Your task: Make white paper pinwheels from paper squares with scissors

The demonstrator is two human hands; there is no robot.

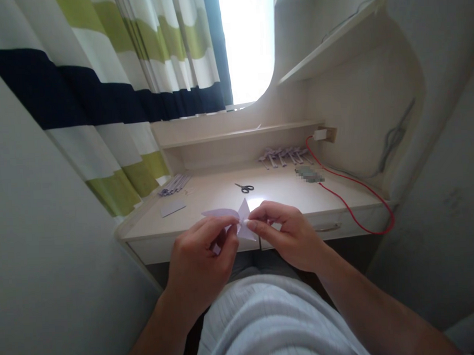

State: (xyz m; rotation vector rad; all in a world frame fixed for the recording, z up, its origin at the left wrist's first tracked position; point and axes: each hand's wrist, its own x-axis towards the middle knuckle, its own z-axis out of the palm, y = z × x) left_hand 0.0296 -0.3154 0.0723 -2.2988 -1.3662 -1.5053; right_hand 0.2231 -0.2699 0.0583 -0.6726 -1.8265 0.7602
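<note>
My left hand [208, 247] pinches a lilac paper pinwheel [243, 211] near its centre, just in front of the desk's edge. Pointed paper blades stand out above and below, and one curls to the left over my fingers. My right hand [280, 228] is closed at the same centre from the other side, thumb against index finger. Whatever small piece lies between those fingertips is too small to make out. Beyond the hands, a pair of scissors [245, 188] with dark handles rests on the desk.
Lilac paper sticks [175, 185] and a flat paper square [173, 208] lie on the desk's left side. Several similar pinwheels [285, 156] on sticks lie at the back right. Nearby, a red cable [348, 209] runs from a blurred-out device [309, 175] to a white plug [320, 135].
</note>
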